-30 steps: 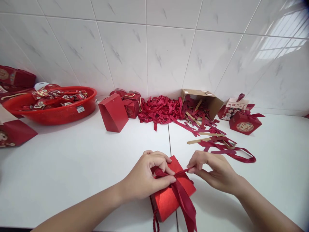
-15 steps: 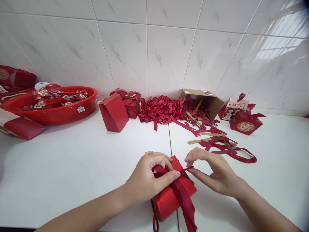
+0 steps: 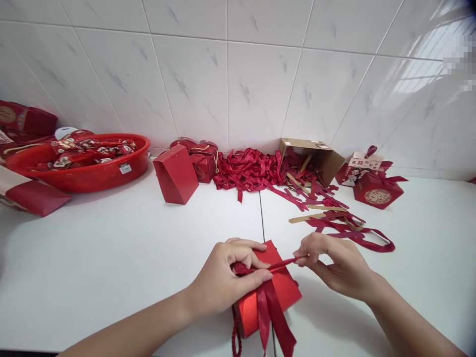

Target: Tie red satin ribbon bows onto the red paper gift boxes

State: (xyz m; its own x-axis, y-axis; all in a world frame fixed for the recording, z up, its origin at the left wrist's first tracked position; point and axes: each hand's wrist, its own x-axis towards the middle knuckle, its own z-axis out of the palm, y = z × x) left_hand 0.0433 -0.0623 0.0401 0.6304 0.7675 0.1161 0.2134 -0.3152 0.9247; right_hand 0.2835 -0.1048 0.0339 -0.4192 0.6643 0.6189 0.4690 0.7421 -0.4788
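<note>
A red gift box (image 3: 286, 290) lies on the white table near the front edge, with a dark red ribbon (image 3: 279, 317) across its top. My left hand (image 3: 238, 270) rests over the box and pinches the ribbon between thumb and fingers, a loop bunched inside the palm. To the right, my right hand (image 3: 330, 263) grips another length of the ribbon between thumb and fingertips, drawn tight from the left hand. Two loose ribbon tails hang over the box's near side. A braided red cord (image 3: 236, 332) dangles at the box's left corner.
A red basin (image 3: 92, 178) of wrapped sweets stands at the left. Along the wall are a plain red box (image 3: 176, 176), a heap of ribbons (image 3: 247, 171), a tipped cardboard box (image 3: 330, 161) spilling strips, and finished-looking gift boxes (image 3: 379, 191) at the right.
My right hand has closed on the ribbon end and moved a little right, stretching it. A second tail now shows hanging below my left hand.
</note>
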